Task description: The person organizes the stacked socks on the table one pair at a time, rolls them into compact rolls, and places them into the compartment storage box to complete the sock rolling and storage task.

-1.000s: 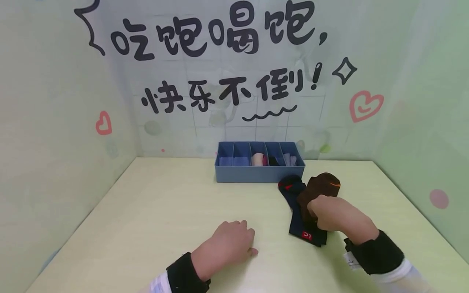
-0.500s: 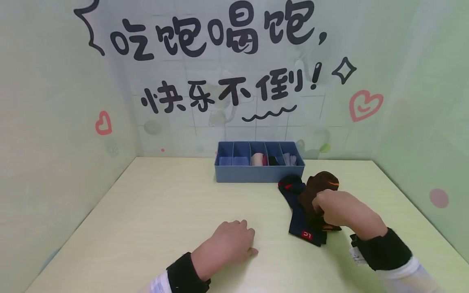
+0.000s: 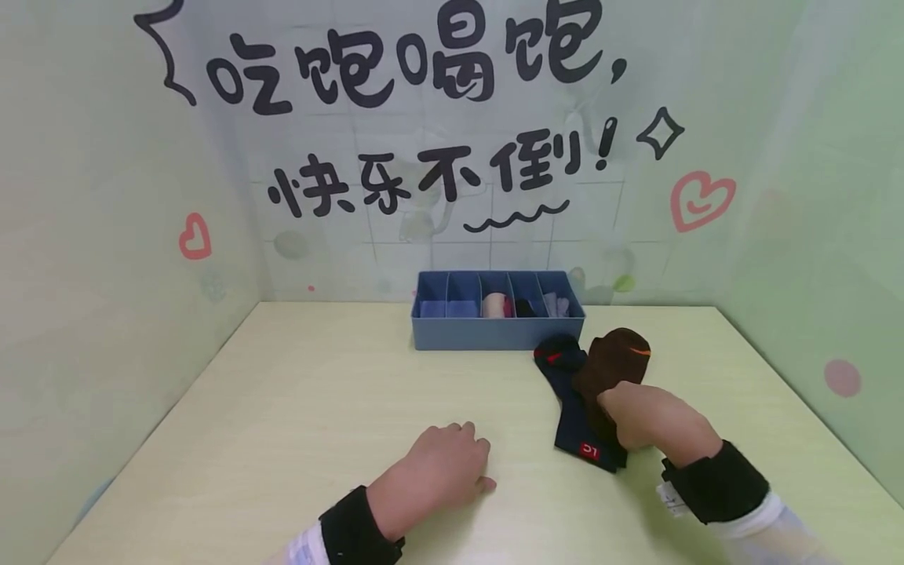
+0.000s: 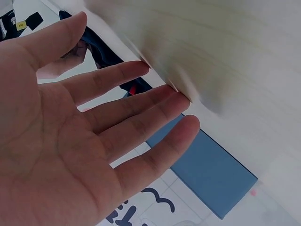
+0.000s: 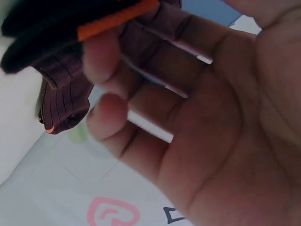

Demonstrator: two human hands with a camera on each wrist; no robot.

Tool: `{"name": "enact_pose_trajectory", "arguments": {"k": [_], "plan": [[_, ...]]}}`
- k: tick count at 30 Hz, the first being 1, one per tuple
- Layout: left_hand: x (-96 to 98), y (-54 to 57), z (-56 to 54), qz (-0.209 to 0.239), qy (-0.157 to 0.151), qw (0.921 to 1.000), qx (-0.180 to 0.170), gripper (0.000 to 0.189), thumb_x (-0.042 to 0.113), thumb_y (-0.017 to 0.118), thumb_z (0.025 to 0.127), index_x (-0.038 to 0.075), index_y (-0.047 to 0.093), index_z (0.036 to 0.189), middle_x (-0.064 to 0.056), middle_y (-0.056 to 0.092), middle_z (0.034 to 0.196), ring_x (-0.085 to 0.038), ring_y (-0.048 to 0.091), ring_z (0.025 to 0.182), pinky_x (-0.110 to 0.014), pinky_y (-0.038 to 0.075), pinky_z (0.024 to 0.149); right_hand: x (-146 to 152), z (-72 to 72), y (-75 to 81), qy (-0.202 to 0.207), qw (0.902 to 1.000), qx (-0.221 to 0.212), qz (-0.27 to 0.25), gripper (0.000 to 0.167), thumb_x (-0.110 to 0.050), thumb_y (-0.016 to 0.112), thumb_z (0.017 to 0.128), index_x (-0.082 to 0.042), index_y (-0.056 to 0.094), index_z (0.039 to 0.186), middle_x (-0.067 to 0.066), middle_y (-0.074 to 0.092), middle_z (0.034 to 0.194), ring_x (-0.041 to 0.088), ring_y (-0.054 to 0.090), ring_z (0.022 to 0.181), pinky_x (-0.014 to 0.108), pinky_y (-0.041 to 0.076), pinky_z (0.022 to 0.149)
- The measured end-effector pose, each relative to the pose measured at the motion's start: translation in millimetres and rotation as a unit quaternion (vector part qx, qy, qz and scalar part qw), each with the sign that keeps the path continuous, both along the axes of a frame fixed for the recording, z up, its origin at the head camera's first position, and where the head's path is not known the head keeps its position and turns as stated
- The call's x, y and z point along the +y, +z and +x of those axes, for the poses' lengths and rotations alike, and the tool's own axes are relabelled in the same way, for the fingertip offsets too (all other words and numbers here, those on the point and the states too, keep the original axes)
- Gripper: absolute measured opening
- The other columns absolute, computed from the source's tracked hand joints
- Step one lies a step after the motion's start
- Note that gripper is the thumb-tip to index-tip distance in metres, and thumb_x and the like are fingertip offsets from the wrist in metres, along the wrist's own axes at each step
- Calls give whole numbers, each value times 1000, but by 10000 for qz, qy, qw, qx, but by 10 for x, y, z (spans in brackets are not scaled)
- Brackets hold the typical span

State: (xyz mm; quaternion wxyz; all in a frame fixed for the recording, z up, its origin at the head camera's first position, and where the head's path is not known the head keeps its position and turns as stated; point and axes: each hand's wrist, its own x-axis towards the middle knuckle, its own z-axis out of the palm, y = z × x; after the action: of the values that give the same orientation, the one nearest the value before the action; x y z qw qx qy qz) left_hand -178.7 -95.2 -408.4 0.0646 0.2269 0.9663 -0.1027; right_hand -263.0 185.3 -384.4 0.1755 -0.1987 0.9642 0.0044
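Note:
A brown sock (image 3: pixel 613 357) with an orange line near its far end lies partly over a navy sock (image 3: pixel 574 404) with a red tag. My right hand (image 3: pixel 653 420) grips the brown sock's near end from above. In the right wrist view the dark cuff with an orange band (image 5: pixel 117 20) is against the curled fingers, and the ribbed brown part (image 5: pixel 66 103) hangs beyond. My left hand (image 3: pixel 434 467) rests on the table, left of the socks. Its fingers (image 4: pixel 141 127) are spread and loosely extended, holding nothing, fingertips at the tabletop.
A blue divided box (image 3: pixel 497 334) stands against the back wall, just beyond the socks. Rolled items sit in its right compartments, among them a pale pink roll (image 3: pixel 494 305) and a grey bundle (image 3: pixel 555 304). Walls border the table (image 3: pixel 318 392) at the back and sides.
My right hand shifted right with the brown sock's near end, showing its orange-edged cuff, then came back left and slightly down. The left hand stayed in place; the head view shifted slightly.

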Motion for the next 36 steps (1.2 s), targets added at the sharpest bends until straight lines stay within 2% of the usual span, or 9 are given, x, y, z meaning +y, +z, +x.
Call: {"name": "enact_pose_trajectory", "arguments": {"k": [8, 14, 17, 19, 22, 27, 29, 32, 36], "plan": [[-20, -8, -3, 7, -31, 10000, -1, 45, 58, 67, 99, 16, 73, 115, -1, 67, 105, -17, 65, 94, -37, 58, 80, 174, -9, 282, 571, 9819, 1737, -492, 6, -8, 74, 89, -11, 68, 89, -2, 55, 76, 17, 49, 68, 34, 40, 61], [-25, 16, -40, 30, -38, 10000, -66, 43, 57, 66, 100, 17, 72, 113, 0, 64, 99, -17, 63, 88, -36, 56, 76, 277, 99, 621, 1072, 8661, 4687, -1369, 25, -6, 77, 88, 2, 68, 110, 13, 69, 86, 31, 61, 77, 48, 54, 67], [-26, 60, -57, 373, 18, 9992, -171, 42, 55, 68, 100, 17, 72, 119, 0, 68, 105, -17, 66, 92, -37, 57, 77, 244, 182, 727, 1532, 8139, 5235, -1999, 45, 4, 75, 84, 5, 64, 128, 16, 69, 89, 28, 60, 69, 46, 56, 64], [-14, 109, -60, 990, 78, 9949, -174, 50, 54, 67, 101, 16, 67, 134, -2, 71, 122, -19, 70, 106, -38, 60, 85, 181, 262, 774, 1832, 8030, 5166, -2340, 53, 9, 71, 85, 5, 60, 136, 14, 65, 89, 20, 55, 69, 36, 52, 63], [13, 225, -33, 2712, 165, 9616, -393, 75, 58, 68, 100, 20, 45, 160, -1, 55, 159, -23, 60, 140, -46, 56, 107, 52, 397, 825, 2179, 8119, 4666, -2751, 59, 14, 66, 87, 3, 56, 144, 9, 62, 98, 13, 53, 80, 23, 50, 69], [45, 437, 54, 5421, -315, 8355, -838, 75, 47, 73, 100, 26, 37, 163, 8, 53, 159, -13, 56, 143, -41, 51, 115, -119, 579, 857, 2326, 8409, 3482, -3428, 64, 12, 63, 96, -3, 48, 156, 0, 57, 111, 4, 51, 94, 12, 47, 80], [51, 480, 81, 5862, -567, 8042, -798, 55, 34, 74, 101, 21, 52, 150, 6, 68, 141, -8, 68, 125, -33, 56, 106, -150, 608, 840, 2390, 8425, 3190, -3623, 59, 2, 63, 102, -5, 46, 159, -3, 56, 111, 1, 50, 93, 12, 46, 78], [59, 497, 108, 6120, -676, 7842, -774, 29, 20, 76, 100, 14, 66, 127, -1, 78, 114, -4, 76, 98, -24, 59, 94, -181, 605, 787, 2638, 8317, 3065, -3803, 53, -20, 59, 109, -6, 48, 159, -3, 54, 108, 0, 49, 87, 13, 44, 72], [68, 471, 112, 6150, -619, 7808, -912, 20, 16, 79, 97, 10, 67, 112, -7, 78, 102, 0, 75, 86, -20, 59, 86, -224, 566, 721, 2938, 8055, 3317, -3935, 54, -33, 48, 109, -4, 52, 155, 0, 59, 106, 3, 52, 84, 11, 45, 70]]}}
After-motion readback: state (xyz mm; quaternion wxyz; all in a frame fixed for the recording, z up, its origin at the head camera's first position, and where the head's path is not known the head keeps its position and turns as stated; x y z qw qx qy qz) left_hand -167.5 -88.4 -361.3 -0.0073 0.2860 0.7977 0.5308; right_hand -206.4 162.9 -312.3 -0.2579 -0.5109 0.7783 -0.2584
